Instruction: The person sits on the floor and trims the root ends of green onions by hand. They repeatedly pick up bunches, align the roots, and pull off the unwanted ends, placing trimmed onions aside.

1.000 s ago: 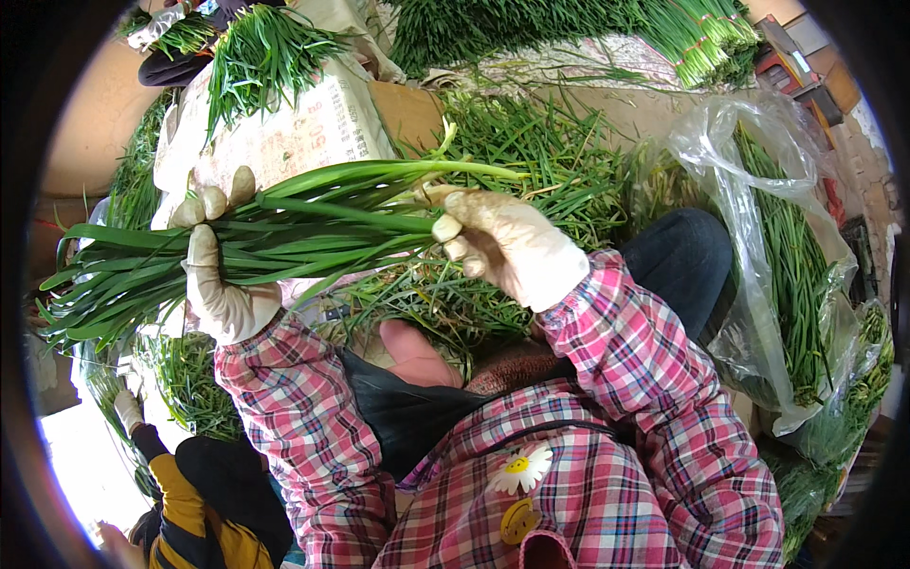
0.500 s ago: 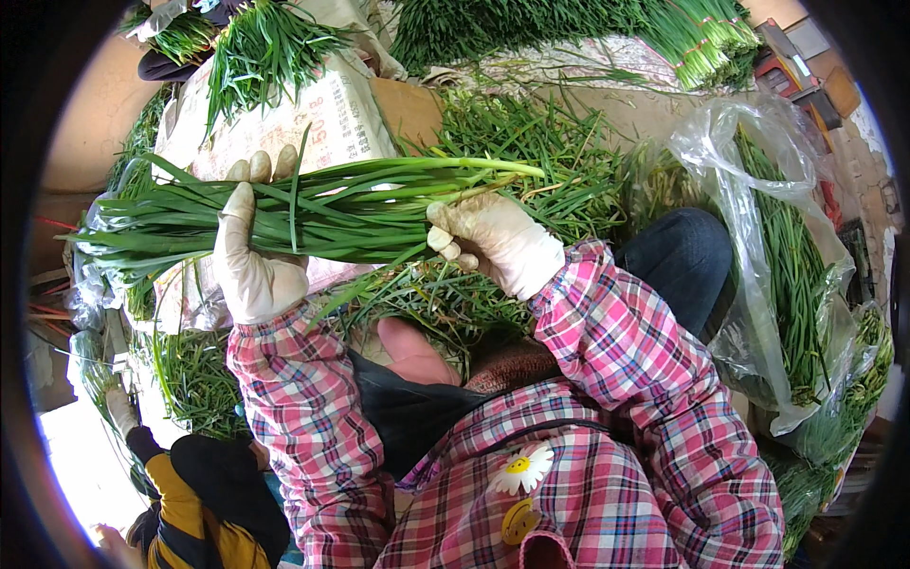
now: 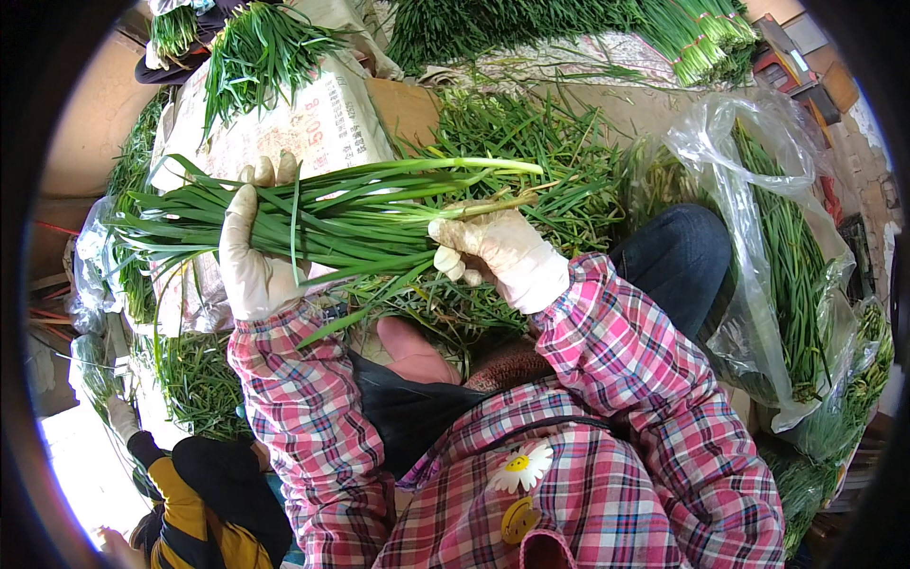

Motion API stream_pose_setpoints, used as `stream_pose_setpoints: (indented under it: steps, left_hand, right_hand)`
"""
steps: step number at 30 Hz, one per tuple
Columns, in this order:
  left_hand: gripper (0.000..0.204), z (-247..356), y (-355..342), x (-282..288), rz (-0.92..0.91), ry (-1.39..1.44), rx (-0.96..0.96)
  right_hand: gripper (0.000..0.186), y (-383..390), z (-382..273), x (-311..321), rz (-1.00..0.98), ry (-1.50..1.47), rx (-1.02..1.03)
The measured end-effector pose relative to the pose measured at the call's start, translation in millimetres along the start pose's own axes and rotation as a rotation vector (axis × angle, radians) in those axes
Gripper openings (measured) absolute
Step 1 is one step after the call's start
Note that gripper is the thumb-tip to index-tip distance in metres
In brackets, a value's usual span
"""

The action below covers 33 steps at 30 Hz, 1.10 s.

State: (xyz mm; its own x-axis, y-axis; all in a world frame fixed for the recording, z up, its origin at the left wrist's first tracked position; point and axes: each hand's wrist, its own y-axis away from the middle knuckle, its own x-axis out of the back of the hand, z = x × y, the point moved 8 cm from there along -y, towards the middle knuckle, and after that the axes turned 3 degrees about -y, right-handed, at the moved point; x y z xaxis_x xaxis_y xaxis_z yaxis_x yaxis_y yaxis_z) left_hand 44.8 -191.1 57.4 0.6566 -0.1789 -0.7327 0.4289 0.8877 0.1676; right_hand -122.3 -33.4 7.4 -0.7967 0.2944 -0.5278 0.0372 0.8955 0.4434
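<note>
Across the middle of the view lies a bunch of long, flat green chives [image 3: 355, 213], leaf tips to the left and pale stem ends to the right. My left hand [image 3: 254, 270], in a stained whitish glove, holds the leafy part, thumb in front and fingertips showing over the far side. At the stem end, my right hand [image 3: 507, 256], gloved alike, pinches stalks between thumb and curled fingers. Brownish root ends stick out above it. One stalk with a pale tip runs past the others, and a few leaves hang down between my hands.
Loose chives and trimmings [image 3: 512, 133] are heaped beyond my hands. A printed white sack [image 3: 327, 119] carries another bunch [image 3: 251, 57]. Tied bundles [image 3: 697, 47] lie far right. A clear plastic bag [image 3: 744, 275] of chives stands to the right. A co-worker's yellow-and-black sleeve [image 3: 185, 498] shows at lower left.
My right hand has shifted slightly right and nearer to me. Leaf tips at the left have drawn inward, some leaves now droop, and brown root ends have come into sight above my right hand.
</note>
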Motion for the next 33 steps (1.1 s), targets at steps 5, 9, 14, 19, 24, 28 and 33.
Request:
stream_pose_setpoints:
  steps: [5, 9, 14, 19, 24, 28, 33]
  left_hand:
    - [0.029, -1.0, -3.9, 12.9, 0.099, -0.011, 0.009]
    - [0.024, -1.4, -6.5, 14.1, 0.011, 0.022, 0.069]
    - [0.024, 6.5, -9.4, 17.6, -0.076, 0.061, 0.041]
    - [0.028, 17.5, -10.7, 16.8, -0.214, 0.022, 0.017]
    - [0.03, 40.5, -5.7, 34.7, -0.131, -0.062, -0.109]
    - [0.028, 66.6, 6.8, 47.4, 0.01, -0.05, -0.23]
    - [0.027, 95.8, 33.8, 46.0, 0.085, -0.023, -0.404]
  right_hand:
    - [0.024, 4.4, 6.9, -4.7, -0.07, -0.093, 0.013]
    - [0.031, 7.3, 15.5, -11.1, -0.2, -0.225, 0.036]
    - [0.037, 12.2, 17.7, -12.5, -0.258, -0.402, 0.082]
    - [0.042, 17.3, 11.0, -3.3, -0.222, -0.491, 0.097]
    - [0.036, 21.7, -15.4, 33.6, -0.172, -0.508, 0.269]
    - [0.031, 34.6, -69.7, 93.3, -0.157, -0.59, 0.338]
    - [0.024, 80.1, -174.6, 170.0, 0.275, -0.11, 0.728]
